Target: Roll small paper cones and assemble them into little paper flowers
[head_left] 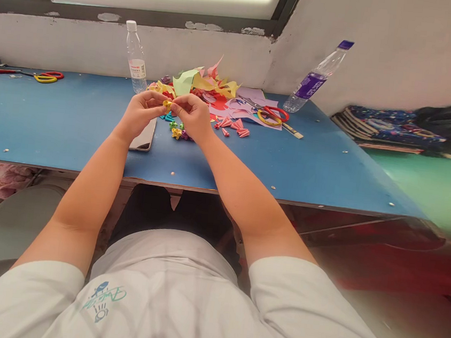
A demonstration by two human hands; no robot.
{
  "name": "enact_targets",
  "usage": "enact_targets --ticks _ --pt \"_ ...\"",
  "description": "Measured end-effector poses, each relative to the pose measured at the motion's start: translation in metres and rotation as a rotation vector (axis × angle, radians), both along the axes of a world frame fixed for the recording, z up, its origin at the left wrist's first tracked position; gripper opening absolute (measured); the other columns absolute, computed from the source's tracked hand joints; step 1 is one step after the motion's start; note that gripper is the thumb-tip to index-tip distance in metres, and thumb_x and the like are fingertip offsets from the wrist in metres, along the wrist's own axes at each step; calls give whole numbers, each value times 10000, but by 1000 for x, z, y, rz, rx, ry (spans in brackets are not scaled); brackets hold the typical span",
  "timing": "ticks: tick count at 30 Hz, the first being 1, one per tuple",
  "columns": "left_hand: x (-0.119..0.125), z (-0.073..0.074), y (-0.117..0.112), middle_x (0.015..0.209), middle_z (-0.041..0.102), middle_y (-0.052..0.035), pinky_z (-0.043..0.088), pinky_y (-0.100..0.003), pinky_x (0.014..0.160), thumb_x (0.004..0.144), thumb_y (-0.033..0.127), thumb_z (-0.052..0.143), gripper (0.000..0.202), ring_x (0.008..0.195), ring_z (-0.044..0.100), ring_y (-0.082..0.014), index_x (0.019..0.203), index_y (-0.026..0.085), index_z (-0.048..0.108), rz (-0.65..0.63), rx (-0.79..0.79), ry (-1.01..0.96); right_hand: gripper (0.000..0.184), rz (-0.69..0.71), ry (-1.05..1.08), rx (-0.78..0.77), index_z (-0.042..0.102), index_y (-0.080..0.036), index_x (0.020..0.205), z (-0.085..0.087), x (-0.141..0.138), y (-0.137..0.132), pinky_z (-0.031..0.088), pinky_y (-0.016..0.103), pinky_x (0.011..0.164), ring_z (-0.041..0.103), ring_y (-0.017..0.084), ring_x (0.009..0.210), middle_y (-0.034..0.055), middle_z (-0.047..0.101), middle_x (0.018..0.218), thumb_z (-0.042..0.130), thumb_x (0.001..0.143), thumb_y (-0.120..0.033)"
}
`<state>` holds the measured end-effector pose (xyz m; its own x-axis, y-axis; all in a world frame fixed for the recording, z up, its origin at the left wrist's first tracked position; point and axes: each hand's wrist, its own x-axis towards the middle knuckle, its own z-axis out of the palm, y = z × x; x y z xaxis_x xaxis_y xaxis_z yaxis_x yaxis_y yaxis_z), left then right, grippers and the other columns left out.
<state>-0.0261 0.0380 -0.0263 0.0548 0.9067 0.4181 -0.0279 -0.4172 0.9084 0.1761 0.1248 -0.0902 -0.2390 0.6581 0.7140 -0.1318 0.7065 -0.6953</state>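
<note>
My left hand (140, 113) and my right hand (194, 116) meet above the blue table (53, 124). Both pinch a small yellow folded paper piece (167, 104) between their fingertips. Just below the hands lie several small folded paper stars (178, 131) in yellow, green and purple. A phone (145, 138) lies flat under my left wrist. Beyond the hands sits a heap of coloured paper scraps (206, 85).
Several pink folded pieces (233, 126) lie right of my hands. Red and yellow scissors (272, 115) rest on the paper; another pair (45, 76) lies far left. Two clear water bottles (136, 58) (319, 78) stand by the wall. Stacked cloth (386, 129) sits at the right.
</note>
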Motion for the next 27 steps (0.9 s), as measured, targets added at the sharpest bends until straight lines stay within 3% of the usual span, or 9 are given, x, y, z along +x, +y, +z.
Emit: enact_targets --ticks 6,9,14,20,27 --pt "-6 -3 5 1050 908 -27 756 -378 1055 781 239 1134 366 1012 886 -207 981 252 827 -6 -56 -98 885 66 52 -73 880 -257 1226 -3 -3 4 829 508 1138 901 285 1192 88 896 1227 872 990 -1110" --pt "-9 -3 6 1038 898 -25 757 -337 1024 795 233 1110 351 995 878 -185 981 249 813 -19 -82 -136 951 90 68 -74 880 -261 1257 -3 -3 7 838 503 1126 900 288 1194 96 901 1247 914 907 -1144" --pt "-10 -5 9 1024 907 -23 776 -375 1031 794 255 1158 428 1006 900 -213 1001 262 783 -3 -102 -90 985 68 35 -87 853 -260 1215 -2 -4 4 845 467 1068 888 253 1073 79 903 1192 935 848 -1171" --pt "-9 -5 9 1132 946 -37 773 -405 1080 745 293 1189 455 1098 926 -239 1083 275 885 -12 -97 -98 965 95 49 -84 830 -261 1221 -4 -6 4 845 463 1112 897 263 1155 83 905 1231 942 866 -1152" --pt "-3 1 -2 1149 956 -82 770 -483 1152 700 437 1263 467 1179 947 -307 968 248 930 40 -87 -49 782 32 25 -134 797 -274 1133 0 -6 0 837 469 1111 900 258 1126 63 891 1193 1045 916 -983"
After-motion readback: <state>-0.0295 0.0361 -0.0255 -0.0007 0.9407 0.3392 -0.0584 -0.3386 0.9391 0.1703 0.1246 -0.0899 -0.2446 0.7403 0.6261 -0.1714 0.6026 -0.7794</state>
